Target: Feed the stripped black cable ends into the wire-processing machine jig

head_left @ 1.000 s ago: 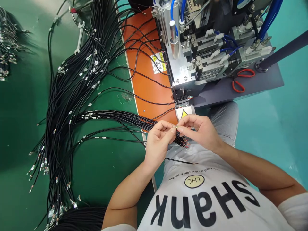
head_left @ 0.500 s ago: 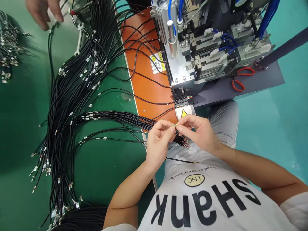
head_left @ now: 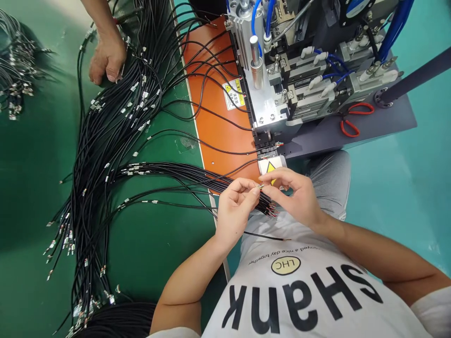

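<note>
The wire [head_left: 261,186] is between the two hands, pinched by the left hand [head_left: 233,206], while the right hand [head_left: 298,197] has its finger and thumb narrowly parted just beside it, near the cables [head_left: 176,170], which extend over the green worktop [head_left: 151,263].

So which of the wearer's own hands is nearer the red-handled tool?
Right. The right hand is below and left of the red-handled tool in the picture; the left hand is farther left, with the right hand closer on that side.
</note>
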Available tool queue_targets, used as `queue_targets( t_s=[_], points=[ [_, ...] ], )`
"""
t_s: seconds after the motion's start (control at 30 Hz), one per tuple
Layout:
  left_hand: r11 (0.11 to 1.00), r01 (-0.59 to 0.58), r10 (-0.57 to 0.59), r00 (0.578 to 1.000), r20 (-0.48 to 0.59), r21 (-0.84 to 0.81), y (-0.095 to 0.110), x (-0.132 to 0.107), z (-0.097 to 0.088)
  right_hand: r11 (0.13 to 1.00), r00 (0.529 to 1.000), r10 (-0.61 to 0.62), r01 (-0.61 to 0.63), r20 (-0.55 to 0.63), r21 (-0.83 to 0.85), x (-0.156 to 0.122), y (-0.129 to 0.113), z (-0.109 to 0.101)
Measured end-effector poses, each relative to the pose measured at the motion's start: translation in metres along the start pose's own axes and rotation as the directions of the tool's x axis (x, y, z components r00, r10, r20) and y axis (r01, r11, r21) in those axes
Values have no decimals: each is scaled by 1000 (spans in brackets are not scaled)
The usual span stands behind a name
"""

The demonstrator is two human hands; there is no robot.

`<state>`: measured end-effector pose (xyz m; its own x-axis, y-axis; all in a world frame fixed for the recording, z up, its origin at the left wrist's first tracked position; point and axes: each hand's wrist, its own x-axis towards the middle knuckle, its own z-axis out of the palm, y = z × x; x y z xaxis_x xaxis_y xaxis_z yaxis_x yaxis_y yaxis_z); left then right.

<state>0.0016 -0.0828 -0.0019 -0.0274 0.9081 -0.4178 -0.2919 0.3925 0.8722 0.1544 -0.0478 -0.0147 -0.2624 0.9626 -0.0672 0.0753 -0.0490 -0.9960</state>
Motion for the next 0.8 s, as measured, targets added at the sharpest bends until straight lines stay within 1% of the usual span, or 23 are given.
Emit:
queue_targets(
  t_s=[0.1, 0.17, 0.2, 0.27, 0.3, 0.33, 0.37, 0.4, 0.43, 0.47, 0.5, 0.53, 0.57, 0.6, 0.67, 0.7, 0.73, 0.77, 0.8],
  points=[
    [1000, 7, -7, 1000, 7, 16, -3, 0, -2, 987, 992, -126, 123, -28, -100, 1, -1, 1],
    [1000, 16, -17, 999, 27, 25, -4, 0, -4, 955, 975, -220, 212, -18, -206, -1, 2, -2],
    [999, 20, -22, 999, 35, 42, -5, -1, -4, 923, 962, -273, 264, 7, -280, -2, 5, -5],
    [993, -8, 5, 1000, 25, 115, -6, -5, -3, 827, 922, -379, 376, 81, -418, -5, 9, -10],
    [984, -49, 49, 999, 8, 172, -7, -7, -2, 781, 900, -421, 424, 116, -458, -6, 10, -12],
    [964, -110, 115, 993, -8, 242, -9, -9, 0, 760, 887, -443, 449, 131, -470, -8, 10, -12],
    [928, -191, 206, 978, -14, 320, -11, -11, 1, 776, 892, -438, 438, 113, -454, -9, 10, -11],
    [871, -284, 312, 950, -4, 400, -14, -13, 2, 821, 911, -406, 396, 66, -410, -11, 9, -8],
    [794, -377, 416, 909, 26, 476, -16, -15, 3, 879, 937, -349, 330, 7, -343, -14, 8, -5],
    [706, -458, 502, 862, 75, 540, -19, -17, 2, 930, 960, -277, 255, -47, -265, -17, 7, -1],
    [619, -526, 562, 815, 139, 583, -22, -20, 1, 963, 975, -205, 186, -83, -193, -21, 6, 2],
    [542, -580, 591, 778, 215, 608, -23, -22, -2, 980, 984, -152, 137, -92, -146, -25, 6, 4],
    [486, -618, 584, 756, 296, 618, -23, -25, -6, 985, 990, -119, 109, -70, -130, -30, 6, 3],
    [450, -642, 539, 749, 384, 621, -22, -28, -11, 985, 995, -101, 98, -11, -142, -35, 7, 0],
    [407, -666, 377, 746, 549, 625, -15, -30, -23, 976, 985, -77, 106, 154, -190, -42, 9, -13],
    [384, -673, 309, 739, 599, 632, -10, -27, -30, 971, 972, -66, 115, 226, -208, -44, 10, -22],
    [348, -676, 277, 736, 617, 650, -4, -22, -36, 968, 961, -62, 124, 270, -219, -45, 11, -31],
    [296, -669, 285, 743, 605, 682, 2, -13, -42, 966, 959, -63, 128, 276, -225, -43, 12, -41],
    [226, -644, 346, 755, 558, 731, 7, -2, -46, 965, 968, -67, 124, 243, -229, -41, 12, -50]
  ],
)
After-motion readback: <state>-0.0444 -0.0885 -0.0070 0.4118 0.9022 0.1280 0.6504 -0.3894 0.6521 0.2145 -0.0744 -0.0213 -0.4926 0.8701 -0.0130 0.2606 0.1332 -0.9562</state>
